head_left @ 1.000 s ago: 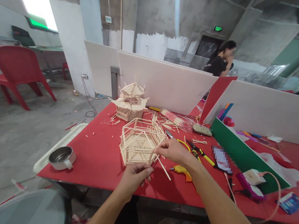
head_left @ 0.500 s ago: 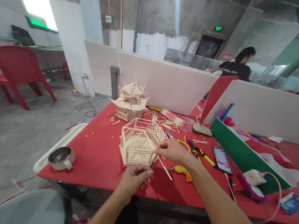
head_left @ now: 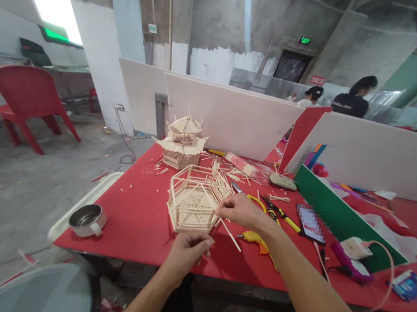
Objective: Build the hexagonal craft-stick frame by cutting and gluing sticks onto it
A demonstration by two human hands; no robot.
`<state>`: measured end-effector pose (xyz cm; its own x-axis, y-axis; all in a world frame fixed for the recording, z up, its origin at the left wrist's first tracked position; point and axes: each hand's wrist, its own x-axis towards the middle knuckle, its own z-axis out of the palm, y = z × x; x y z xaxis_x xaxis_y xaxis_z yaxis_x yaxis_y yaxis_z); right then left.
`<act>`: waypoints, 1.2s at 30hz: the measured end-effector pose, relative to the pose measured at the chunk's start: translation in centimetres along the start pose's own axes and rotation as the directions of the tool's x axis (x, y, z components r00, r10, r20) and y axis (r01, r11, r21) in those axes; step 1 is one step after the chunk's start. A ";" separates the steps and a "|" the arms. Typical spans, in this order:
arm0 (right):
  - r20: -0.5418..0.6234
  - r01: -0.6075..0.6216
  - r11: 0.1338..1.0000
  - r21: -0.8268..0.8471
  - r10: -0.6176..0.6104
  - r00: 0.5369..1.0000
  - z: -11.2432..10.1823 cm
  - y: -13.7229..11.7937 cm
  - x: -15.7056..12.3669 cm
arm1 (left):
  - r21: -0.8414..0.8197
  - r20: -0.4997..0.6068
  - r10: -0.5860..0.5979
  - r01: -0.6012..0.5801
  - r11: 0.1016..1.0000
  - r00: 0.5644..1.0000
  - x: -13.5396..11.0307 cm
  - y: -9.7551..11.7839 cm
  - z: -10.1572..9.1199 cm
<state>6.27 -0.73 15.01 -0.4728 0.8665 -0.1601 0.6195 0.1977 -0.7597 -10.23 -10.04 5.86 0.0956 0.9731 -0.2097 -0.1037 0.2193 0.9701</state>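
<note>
A six-sided frame of thin wooden sticks point(head_left: 188, 223) stands on the red table, its floor made of nested stick rings. My right hand point(head_left: 241, 212) is closed in a pinch at the frame's right corner. A long wooden stick point(head_left: 232, 236) appears to pass through its fingertips, slanting over the frame's top and down toward the table. At the near edge of the frame, my left hand point(head_left: 191, 251) has thumb and fingers pressed together; what they hold, if anything, is hidden. Behind stands a stick pagoda point(head_left: 182, 147) with tiered roofs.
Loose sticks point(head_left: 222, 186) lie behind the frame. Right of it are a yellow glue gun point(head_left: 255, 238), yellow-handled pliers point(head_left: 281, 214), a phone point(head_left: 310, 223) and a green board point(head_left: 350, 215). A metal cup point(head_left: 88, 220) sits near the left table edge. People are beyond the partition point(head_left: 229, 118).
Both hands and the frame stay almost still. The view shifts slightly. Beyond the partition, a person in black has moved to the right.
</note>
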 end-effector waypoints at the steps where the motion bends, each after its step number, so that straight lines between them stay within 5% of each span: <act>1: -0.003 0.003 1.000 0.004 -0.003 1.000 0.0 0.0 -0.1 | 0.022 -0.001 0.029 -0.029 0.999 1.000 -0.1 0.1 0.1; 4: -0.015 0.018 0.999 0.045 -0.017 1.000 0.0 0.2 -0.5 | 0.131 -0.012 0.208 -0.205 0.970 0.978 -0.6 0.9 0.3; 8: -0.008 0.070 0.991 0.118 -0.069 0.998 -0.1 0.4 -1.5 | 0.413 -0.040 0.541 -0.479 0.775 0.840 -1.4 2.7 0.3; 11: -0.015 0.087 0.987 0.136 -0.085 0.996 -0.3 0.3 -2.1 | 0.493 -0.057 0.623 -0.520 0.697 0.780 -1.3 4.0 0.4; 14: -0.041 0.071 0.989 0.132 -0.067 0.997 -0.6 0.1 -2.2 | 0.379 -0.106 0.494 -0.424 0.822 0.863 -0.7 4.2 1.0; 18: -0.043 0.030 0.996 0.087 -0.026 0.999 -0.6 0.1 -1.4 | 0.062 -0.020 0.117 -0.116 0.991 0.993 -0.1 3.5 2.3; 23: -0.038 -0.006 0.999 0.052 0.008 0.999 -0.3 0.3 -0.5 | -0.186 0.123 -0.068 0.091 0.978 0.990 -0.1 3.0 3.9; 36: -0.026 -0.046 0.998 0.038 0.047 0.999 -0.1 0.2 0.0 | -0.390 0.188 -0.106 0.173 0.904 0.976 0.1 3.4 4.8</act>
<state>6.43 -0.62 14.86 -0.4266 0.8865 -0.1794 0.6163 0.1397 -0.7750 -5.80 -9.56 9.71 0.2903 0.9136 -0.2847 -0.4633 0.3945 0.7936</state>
